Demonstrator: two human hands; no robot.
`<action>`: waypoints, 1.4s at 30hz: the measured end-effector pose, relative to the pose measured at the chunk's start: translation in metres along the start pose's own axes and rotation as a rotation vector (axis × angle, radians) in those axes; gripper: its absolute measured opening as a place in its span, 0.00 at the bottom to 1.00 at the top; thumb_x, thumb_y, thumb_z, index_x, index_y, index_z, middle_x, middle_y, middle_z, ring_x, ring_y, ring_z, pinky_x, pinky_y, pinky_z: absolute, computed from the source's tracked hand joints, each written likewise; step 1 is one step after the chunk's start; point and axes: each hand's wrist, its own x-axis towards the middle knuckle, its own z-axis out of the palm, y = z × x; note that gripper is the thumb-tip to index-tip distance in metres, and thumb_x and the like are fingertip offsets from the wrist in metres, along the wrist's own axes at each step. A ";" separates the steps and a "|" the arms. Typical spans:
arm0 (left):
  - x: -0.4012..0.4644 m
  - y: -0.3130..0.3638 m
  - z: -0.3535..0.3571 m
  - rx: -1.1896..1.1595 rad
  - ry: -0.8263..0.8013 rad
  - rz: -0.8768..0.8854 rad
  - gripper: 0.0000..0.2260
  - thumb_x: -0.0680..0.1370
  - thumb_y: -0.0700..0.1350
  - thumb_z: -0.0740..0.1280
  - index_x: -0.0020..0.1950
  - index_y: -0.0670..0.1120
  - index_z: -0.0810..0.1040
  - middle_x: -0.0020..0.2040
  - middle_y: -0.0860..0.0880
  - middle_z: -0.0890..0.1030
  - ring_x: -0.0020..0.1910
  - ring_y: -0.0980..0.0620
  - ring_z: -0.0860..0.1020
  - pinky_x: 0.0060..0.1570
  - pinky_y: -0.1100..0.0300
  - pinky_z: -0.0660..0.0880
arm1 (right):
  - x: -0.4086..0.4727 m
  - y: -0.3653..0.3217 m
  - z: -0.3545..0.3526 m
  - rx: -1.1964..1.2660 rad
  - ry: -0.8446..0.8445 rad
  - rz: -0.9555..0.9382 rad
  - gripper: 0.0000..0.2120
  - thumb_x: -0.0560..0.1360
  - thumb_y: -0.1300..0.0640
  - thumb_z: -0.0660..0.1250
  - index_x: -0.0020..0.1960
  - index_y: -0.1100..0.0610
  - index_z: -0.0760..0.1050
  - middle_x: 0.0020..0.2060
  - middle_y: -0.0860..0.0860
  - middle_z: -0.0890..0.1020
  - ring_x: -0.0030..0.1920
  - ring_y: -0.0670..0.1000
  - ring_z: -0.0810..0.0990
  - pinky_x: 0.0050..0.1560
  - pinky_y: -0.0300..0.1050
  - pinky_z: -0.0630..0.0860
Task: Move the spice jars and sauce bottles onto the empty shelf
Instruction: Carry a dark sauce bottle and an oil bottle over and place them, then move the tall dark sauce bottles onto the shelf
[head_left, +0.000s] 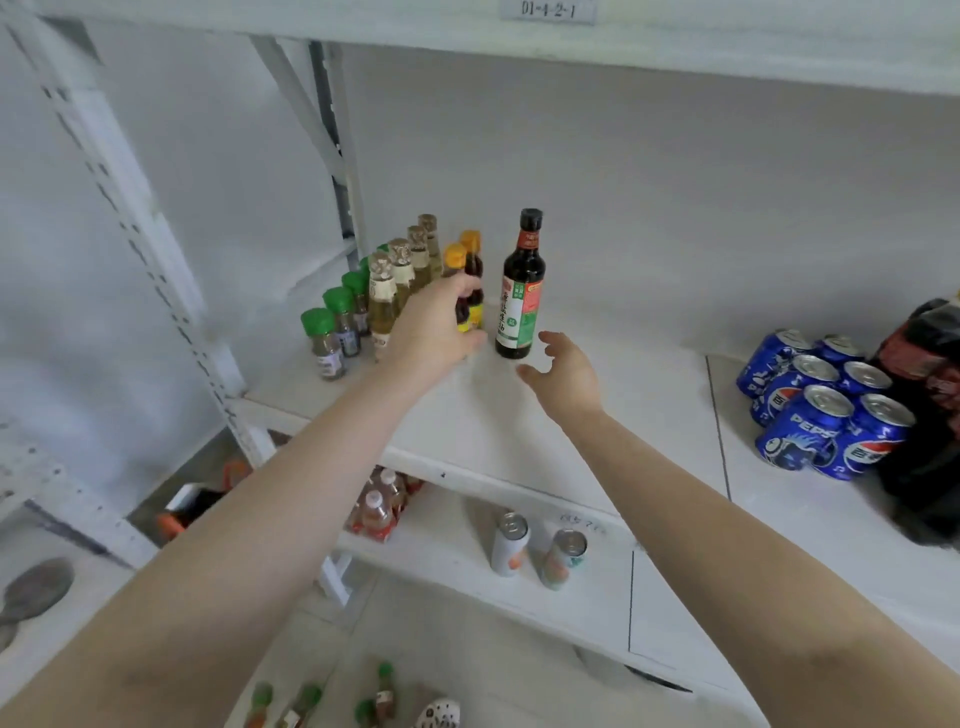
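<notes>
Two hands reach over the white shelf (545, 415): left hand (434, 332) grips an orange-capped sauce bottle (462, 291) standing far left; right hand (563, 374), fingers relaxed and spread, hovers beside the dark soy bottle (521, 291).

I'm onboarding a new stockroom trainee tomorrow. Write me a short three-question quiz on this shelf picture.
1. True or false: the left hand grips a small orange-capped sauce bottle.
2. What stands at the white shelf's right end? A) blue Pepsi cans B) glass jars C) cardboard boxes
3. Fill in: the right hand is open beside the tall dark ____ bottle with the black cap.

Key: 1 true. 2 A, the blue Pepsi cans. 3 sauce.
</notes>
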 end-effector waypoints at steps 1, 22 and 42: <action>-0.026 -0.003 -0.002 0.020 -0.014 -0.039 0.27 0.71 0.42 0.73 0.68 0.47 0.72 0.65 0.48 0.76 0.63 0.50 0.75 0.63 0.55 0.71 | -0.017 -0.002 0.000 -0.052 -0.035 -0.052 0.29 0.73 0.53 0.70 0.72 0.54 0.66 0.65 0.54 0.74 0.62 0.55 0.75 0.57 0.47 0.74; -0.576 -0.127 -0.209 0.253 0.134 -0.981 0.29 0.71 0.43 0.71 0.71 0.48 0.68 0.65 0.44 0.74 0.65 0.43 0.72 0.62 0.54 0.69 | -0.441 -0.125 0.239 -0.385 -0.940 -0.807 0.29 0.74 0.49 0.68 0.73 0.50 0.64 0.69 0.51 0.71 0.68 0.55 0.70 0.62 0.50 0.72; -0.920 -0.144 -0.591 0.569 0.460 -1.276 0.29 0.72 0.46 0.72 0.72 0.49 0.66 0.66 0.44 0.72 0.65 0.45 0.71 0.63 0.54 0.68 | -0.812 -0.471 0.414 -0.246 -1.137 -1.549 0.27 0.73 0.47 0.69 0.69 0.50 0.67 0.64 0.52 0.74 0.63 0.54 0.74 0.60 0.50 0.73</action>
